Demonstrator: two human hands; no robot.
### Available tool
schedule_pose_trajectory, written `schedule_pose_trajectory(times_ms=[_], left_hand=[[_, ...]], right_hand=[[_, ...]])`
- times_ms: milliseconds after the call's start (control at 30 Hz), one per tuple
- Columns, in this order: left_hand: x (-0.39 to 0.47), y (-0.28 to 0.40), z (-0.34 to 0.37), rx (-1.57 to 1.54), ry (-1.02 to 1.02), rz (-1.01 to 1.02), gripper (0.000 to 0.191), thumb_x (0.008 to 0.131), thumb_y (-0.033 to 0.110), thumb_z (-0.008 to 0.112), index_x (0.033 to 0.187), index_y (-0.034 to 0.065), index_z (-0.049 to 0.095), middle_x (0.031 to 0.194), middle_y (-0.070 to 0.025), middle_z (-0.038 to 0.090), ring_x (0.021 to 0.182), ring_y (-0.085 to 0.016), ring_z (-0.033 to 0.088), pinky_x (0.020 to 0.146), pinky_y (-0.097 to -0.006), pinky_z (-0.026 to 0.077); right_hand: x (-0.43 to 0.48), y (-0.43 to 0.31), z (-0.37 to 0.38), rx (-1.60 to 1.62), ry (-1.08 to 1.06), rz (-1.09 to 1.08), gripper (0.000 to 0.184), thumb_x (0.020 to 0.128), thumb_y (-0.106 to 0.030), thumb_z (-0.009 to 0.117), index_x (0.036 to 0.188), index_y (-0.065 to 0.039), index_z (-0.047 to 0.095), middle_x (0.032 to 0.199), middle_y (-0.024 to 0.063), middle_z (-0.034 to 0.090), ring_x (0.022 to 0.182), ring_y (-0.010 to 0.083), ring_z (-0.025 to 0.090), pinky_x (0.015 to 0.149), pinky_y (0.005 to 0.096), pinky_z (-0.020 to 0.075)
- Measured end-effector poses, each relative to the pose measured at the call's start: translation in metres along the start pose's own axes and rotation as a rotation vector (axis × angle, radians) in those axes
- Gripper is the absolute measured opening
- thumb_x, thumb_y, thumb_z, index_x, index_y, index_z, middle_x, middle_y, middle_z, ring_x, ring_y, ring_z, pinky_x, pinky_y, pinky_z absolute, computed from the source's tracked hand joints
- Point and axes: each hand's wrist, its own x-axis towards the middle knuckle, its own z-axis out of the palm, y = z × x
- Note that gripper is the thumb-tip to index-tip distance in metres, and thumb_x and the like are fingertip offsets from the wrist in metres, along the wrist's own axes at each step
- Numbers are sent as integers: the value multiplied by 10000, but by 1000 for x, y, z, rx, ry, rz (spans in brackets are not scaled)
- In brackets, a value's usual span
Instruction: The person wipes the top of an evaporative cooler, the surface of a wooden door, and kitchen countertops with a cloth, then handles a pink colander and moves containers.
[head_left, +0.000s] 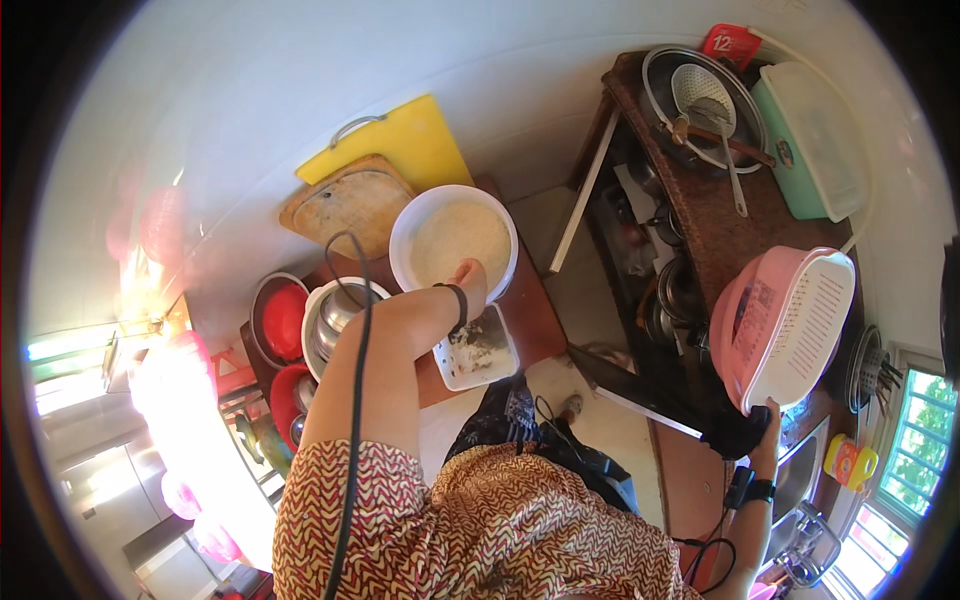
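Note:
My left hand (471, 279) reaches over the near rim of a white bucket (400, 247) and touches or nearly touches the pale rice-like grain (459, 234) inside. Its fingers are curled and partly hidden, so I cannot tell whether they pinch anything. Below that wrist sits a white rectangular tub (487, 367) with whitish and dark residue. Far to the right, my right hand (768, 429) is against a black cloth-like thing (739, 435), by the lower rim of a white slotted basket (799, 330) set in a pink basin (731, 330). Its grip is unclear.
A yellow cutting board (427, 142) and wooden board (352, 202) lean on the wall. Left stand a white pot (309, 337) and a red bowl (283, 319). An open cabinet door (637, 386) juts out right. The counter holds a pan (660, 142) with strainers. A cable (360, 390) hangs across my left arm.

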Motion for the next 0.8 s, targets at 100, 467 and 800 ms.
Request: schedule_pose_trajectory(times_ms=[100, 467, 800], left_hand=[[-49, -21, 6, -759, 295, 81, 182, 771, 153, 565, 873, 86, 700, 812, -62, 677, 716, -243, 638, 619, -419, 472], [-37, 48, 31, -1969, 1018, -744, 130, 774, 113, 557, 791, 38, 662, 789, -186, 659, 787, -329, 650, 680, -416, 509], [-85, 31, -71, -2684, 1302, -187, 178, 847, 172, 641, 929, 21, 595, 767, -67, 629, 649, -155, 618, 594, -295, 493]], right_hand=[[-9, -3, 9, 45, 3, -24, 319, 829, -324, 625, 1024, -75, 580, 918, 20, 577, 839, 141, 587, 766, 273, 490], [32, 24, -47, 209, -217, 124, 701, 711, -36, 733, 1309, -50, 368, 1212, 127, 449, 1120, 244, 448, 1001, 351, 342], [56, 75, -78, -227, -156, -341, 271, 792, -253, 627, 983, -75, 556, 931, 65, 576, 899, 209, 565, 884, 354, 455]])
